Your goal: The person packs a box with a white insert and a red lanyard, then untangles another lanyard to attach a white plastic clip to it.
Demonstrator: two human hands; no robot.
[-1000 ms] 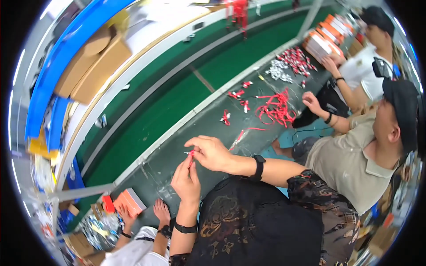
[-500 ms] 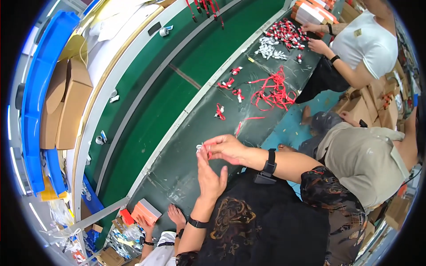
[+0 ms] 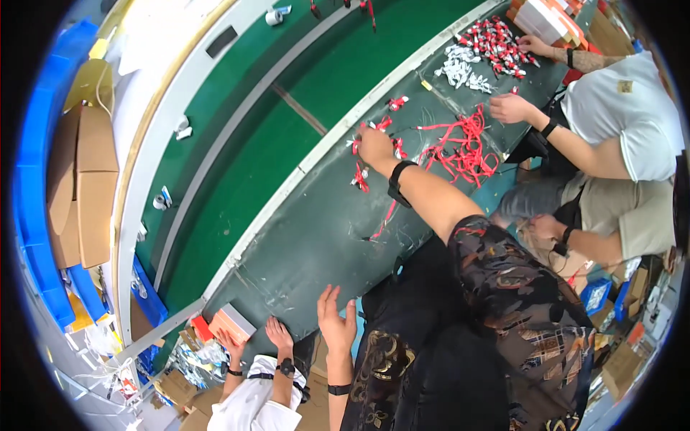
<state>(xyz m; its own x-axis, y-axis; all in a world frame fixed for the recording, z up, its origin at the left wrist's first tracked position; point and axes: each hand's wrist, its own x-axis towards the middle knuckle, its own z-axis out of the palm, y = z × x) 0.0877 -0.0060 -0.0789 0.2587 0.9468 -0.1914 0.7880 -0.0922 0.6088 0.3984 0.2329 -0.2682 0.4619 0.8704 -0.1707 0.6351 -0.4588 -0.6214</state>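
Note:
My right hand (image 3: 376,149) reaches out over the dark work table, its fingers closed at a small red-and-white strap bundle (image 3: 352,145). Its back hides part of the grip. Around it lie similar bundles, one nearer me (image 3: 360,177), one beside the wrist (image 3: 399,148) and one farther off (image 3: 397,104). My left hand (image 3: 336,321) is raised near the table's front edge, fingers spread, holding nothing. A loose red strap (image 3: 384,223) lies between my hands, and a tangled heap of red straps (image 3: 462,151) sits right of my right hand.
A green conveyor belt (image 3: 237,172) runs along the table's far side. At far right a co-worker's hands (image 3: 512,109) are by a pile of red-and-white bundles (image 3: 496,43) and white pieces (image 3: 460,68). At lower left another person's hand touches an orange-and-grey box (image 3: 232,323).
My hands have parted: the right went forward to the bundles with the red strap piece, the left drew back toward me and spread its fingers. The view has shifted slightly.

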